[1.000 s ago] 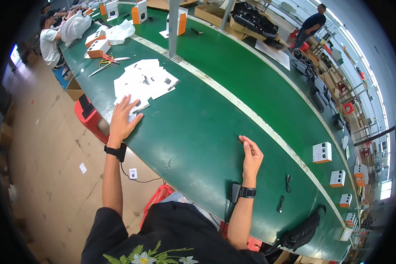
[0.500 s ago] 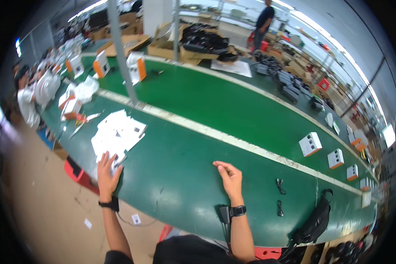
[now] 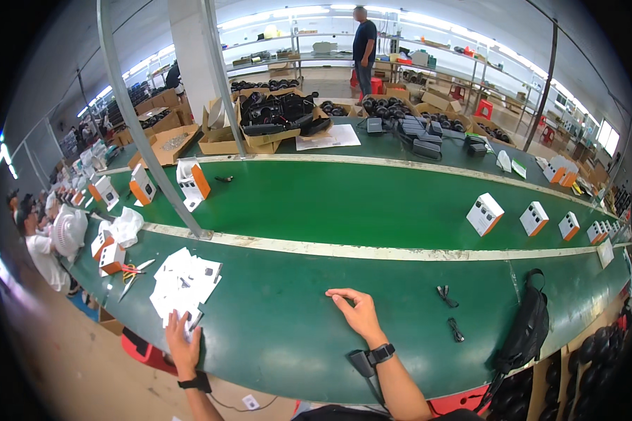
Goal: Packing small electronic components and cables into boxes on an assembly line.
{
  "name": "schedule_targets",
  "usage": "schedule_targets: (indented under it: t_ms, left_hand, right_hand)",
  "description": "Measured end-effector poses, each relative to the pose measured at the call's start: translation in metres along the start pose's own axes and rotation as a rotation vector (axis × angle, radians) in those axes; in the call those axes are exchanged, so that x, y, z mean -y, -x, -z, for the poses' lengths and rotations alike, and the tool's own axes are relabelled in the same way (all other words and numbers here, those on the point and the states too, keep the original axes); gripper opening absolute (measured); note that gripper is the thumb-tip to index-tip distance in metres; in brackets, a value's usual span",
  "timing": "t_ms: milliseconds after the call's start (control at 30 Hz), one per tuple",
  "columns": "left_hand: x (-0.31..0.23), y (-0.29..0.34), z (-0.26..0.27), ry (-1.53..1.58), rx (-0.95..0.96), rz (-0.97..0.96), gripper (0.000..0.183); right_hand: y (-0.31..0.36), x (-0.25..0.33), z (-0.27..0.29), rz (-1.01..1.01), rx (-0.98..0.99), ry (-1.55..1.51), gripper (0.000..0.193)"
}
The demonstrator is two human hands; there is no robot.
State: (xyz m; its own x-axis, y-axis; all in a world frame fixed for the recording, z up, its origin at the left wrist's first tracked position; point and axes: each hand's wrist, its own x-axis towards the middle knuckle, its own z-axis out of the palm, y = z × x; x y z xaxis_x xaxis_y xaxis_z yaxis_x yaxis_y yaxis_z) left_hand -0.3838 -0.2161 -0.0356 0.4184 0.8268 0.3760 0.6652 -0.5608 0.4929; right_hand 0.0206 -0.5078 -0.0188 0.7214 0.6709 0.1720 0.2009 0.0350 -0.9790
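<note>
My left hand (image 3: 183, 345) lies at the near edge of a loose pile of white printed sheets (image 3: 182, 281), fingers spread and fingertips on the lowest sheets. A small dark piece next to its fingers is too small to make out. My right hand (image 3: 358, 316) rests on the green table, palm down, index finger stretched out and thumb a little apart, with nothing seen in it. The other fingers are partly hidden. Beside its wrist lies a black adapter (image 3: 361, 363) with a cable. Two short black cables (image 3: 447, 296) lie bundled farther right.
A black waist bag (image 3: 526, 319) lies at the table's right. Orange-handled scissors (image 3: 130, 274) and white-orange boxes (image 3: 111, 258) are at the left. Beyond a pale rail, more boxes (image 3: 484, 214) stand on the green belt (image 3: 316, 200). A metal post (image 3: 144, 133) rises at the left. A person (image 3: 364, 49) stands far back.
The view has tilted up and levelled, showing more of the room. My left hand still lies at the sheets, and my right hand keeps nearly the same pose on the table.
</note>
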Motion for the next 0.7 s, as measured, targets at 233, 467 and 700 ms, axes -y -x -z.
schedule_targets:
  t_ms: [233,467,700]
  left_hand:
    - [-0.050,0.000,0.008,-0.282,0.019,-0.195,0.065]
    - [-0.173,-0.043,0.029,0.001,0.186,-0.454,0.063]
    - [-0.192,-0.191,-0.085,0.661,0.388,-0.051,0.086]
  right_hand:
    - [-0.002,-0.002,0.005,0.032,-0.050,-0.052,0.019]
    - [-0.006,0.000,-0.004,0.024,-0.025,-0.078,0.019]
    - [-0.003,0.002,-0.001,0.017,-0.020,0.002,0.018]
